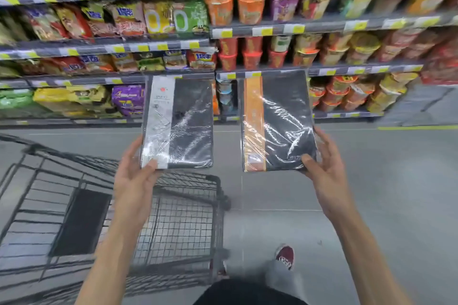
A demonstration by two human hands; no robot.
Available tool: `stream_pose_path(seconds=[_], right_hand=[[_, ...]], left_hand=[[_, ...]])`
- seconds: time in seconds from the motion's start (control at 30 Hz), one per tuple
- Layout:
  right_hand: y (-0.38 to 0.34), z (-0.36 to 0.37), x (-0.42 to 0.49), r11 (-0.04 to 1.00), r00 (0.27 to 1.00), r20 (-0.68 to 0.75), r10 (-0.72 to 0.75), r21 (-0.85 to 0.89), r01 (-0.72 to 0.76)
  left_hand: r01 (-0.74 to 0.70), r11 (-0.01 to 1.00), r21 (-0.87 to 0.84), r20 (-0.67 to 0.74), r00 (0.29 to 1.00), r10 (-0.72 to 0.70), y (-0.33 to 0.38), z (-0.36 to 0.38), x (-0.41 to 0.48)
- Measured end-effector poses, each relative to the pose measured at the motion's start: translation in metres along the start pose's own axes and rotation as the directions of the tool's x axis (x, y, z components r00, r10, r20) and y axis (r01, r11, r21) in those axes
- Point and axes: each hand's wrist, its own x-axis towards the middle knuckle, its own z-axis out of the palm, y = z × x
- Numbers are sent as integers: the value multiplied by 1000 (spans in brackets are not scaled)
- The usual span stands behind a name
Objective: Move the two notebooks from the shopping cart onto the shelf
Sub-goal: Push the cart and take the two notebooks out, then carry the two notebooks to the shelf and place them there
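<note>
I hold two shrink-wrapped black notebooks upright in front of me, side by side and apart. The left notebook [183, 124] has a white band down its left side; my left hand [135, 181] grips its lower left corner. The right notebook [280, 121] has an orange band; my right hand [324, 168] grips its lower right corner. Both are lifted above the dark wire shopping cart [173, 225], which stands at the lower left. The shelf [272, 73] with yellow price tags runs across the view behind the notebooks.
The shelves are packed with noodle packets [128, 20] on the left and noodle cups [250, 2] on the right. A grey floor lies between cart and shelves. My red shoe [285, 256] shows at the bottom.
</note>
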Motion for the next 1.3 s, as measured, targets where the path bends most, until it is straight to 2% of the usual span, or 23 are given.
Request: stream_pose_path(seconds=[0.23, 0.47, 0.63, 1.0, 1.3], right_hand=[[-54, -125, 35, 995, 985, -148, -94, 18, 98], [-91, -226, 25, 983, 938, -299, -175, 4, 184], [-106, -283, 2, 971, 865, -453, -216, -8, 238], [-109, -390, 18, 967, 718, -662, -216, -42, 252], [-121, -470, 69, 964, 492, -853, -176, -47, 263]], left_hand=[[-21, 996, -82, 166, 986, 35, -23, 167, 3], [-25, 991, -134, 310, 949, 66, -46, 286, -16], [-12, 990, -142, 443, 893, 75, -53, 353, -22], [95, 994, -48, 655, 755, -40, -76, 525, -24], [212, 973, 93, 794, 574, -201, -120, 683, -9]])
